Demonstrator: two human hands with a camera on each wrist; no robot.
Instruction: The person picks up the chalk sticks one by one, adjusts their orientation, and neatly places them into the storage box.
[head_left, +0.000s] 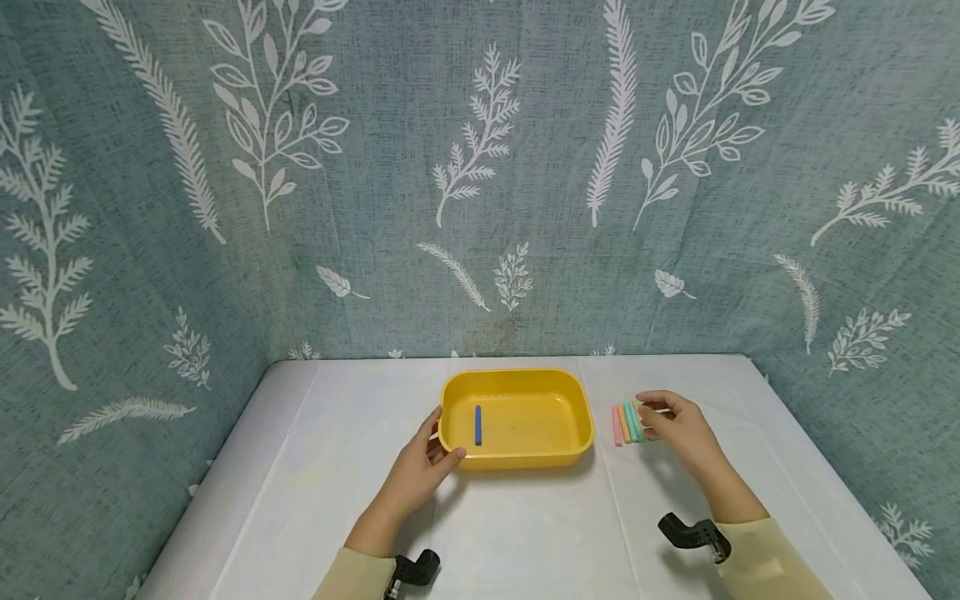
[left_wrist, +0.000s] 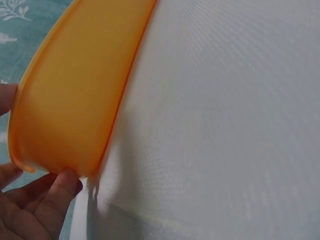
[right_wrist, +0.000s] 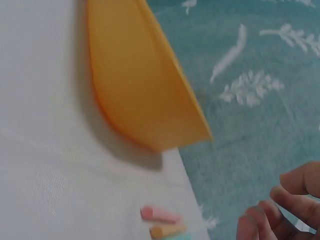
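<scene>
A shallow yellow plastic tray [head_left: 525, 460] sits on the white-covered table. Inside it, towards the left, lies a blue stick [head_left: 477, 425] that looks like chalk. My left hand [head_left: 417, 468] grips the tray's left end, thumb at the near corner and fingers along the side; the left wrist view shows these fingers on the tray wall [left_wrist: 75, 95]. Right of the tray, several pastel chalk sticks lie side by side, among them a pink chalk [head_left: 617, 426] and an orange chalk [head_left: 624, 423]. Over their right end is my right hand [head_left: 681, 429], fingers loosely bent and partly covering the row.
White cloth covers the table [head_left: 300, 500]. Behind and on both sides stands a blue-green leaf-patterned curtain [head_left: 390, 275]. A black wrist mount [head_left: 693, 533] sits on the right sleeve, and another black mount [head_left: 416, 568] on the left one.
</scene>
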